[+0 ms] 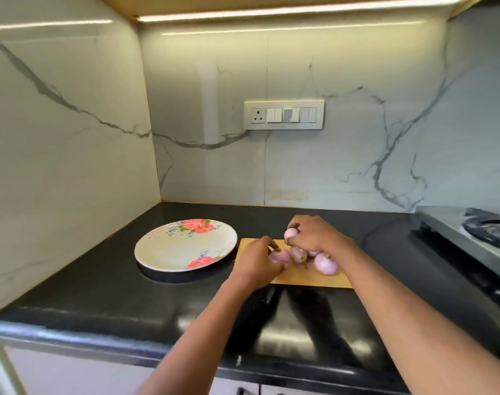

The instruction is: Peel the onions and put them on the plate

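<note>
Several small pink onions lie on a wooden cutting board [305, 277] on the black counter. My left hand [257, 263] grips one onion [280, 255] at the board's left end. My right hand [314, 233] holds another onion [291, 232] with curled fingers above the board's far edge. Two more onions [298, 254] [325, 263] sit on the board under my right wrist. A round white plate [169, 252] with red flowers lies left of the board, with nothing on it.
A steel stove [471, 232] stands at the right on the counter [129, 295]. Marble walls close the back and left sides. A switch panel [284, 114] is on the back wall. The counter's front edge runs along the bottom.
</note>
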Available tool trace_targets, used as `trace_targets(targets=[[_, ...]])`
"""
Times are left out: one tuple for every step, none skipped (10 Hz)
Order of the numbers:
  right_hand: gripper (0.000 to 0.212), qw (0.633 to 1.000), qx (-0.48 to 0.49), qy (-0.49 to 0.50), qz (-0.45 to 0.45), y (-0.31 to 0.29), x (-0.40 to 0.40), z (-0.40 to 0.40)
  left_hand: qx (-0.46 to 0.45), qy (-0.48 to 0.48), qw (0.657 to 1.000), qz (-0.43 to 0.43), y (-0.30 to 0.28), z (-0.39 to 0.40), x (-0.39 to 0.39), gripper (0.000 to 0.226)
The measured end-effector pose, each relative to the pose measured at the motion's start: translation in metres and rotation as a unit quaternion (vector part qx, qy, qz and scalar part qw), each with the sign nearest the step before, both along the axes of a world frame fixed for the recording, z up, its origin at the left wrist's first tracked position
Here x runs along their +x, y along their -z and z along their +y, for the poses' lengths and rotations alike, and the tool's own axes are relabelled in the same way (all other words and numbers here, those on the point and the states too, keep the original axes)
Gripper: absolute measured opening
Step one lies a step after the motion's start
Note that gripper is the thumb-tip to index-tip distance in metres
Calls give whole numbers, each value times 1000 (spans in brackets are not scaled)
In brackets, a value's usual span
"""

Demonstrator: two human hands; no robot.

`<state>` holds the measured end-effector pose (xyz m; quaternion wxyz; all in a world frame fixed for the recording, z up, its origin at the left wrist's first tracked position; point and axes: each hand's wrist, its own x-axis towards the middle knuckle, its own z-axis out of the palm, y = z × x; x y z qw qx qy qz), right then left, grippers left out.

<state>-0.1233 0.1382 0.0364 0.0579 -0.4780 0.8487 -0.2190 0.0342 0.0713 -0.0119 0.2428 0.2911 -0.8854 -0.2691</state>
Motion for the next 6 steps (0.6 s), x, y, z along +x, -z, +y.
trace_targets(targets=[[22,1000,14,-5,11,5,-4,1,7,-9,1000,-1,3,3,-6,40],[26,999,24,-17,26,10,-7,-4,8,-10,1000,-5,4,0,-5,42],[25,999,30,-27,26,17,-9,-13,12,9,1000,-6,5,-7,-3,46],[23,998,34,-37,25,19,-12,-18,23,26,999,-10,7,-10,-2,51],[25,998,31,-47,16,21,-14,-20,23,33,999,1,9,-12,-2,51],[22,999,7,-52,-10,23,-18,-20,41,27,999,23,9,-11,-3,48]])
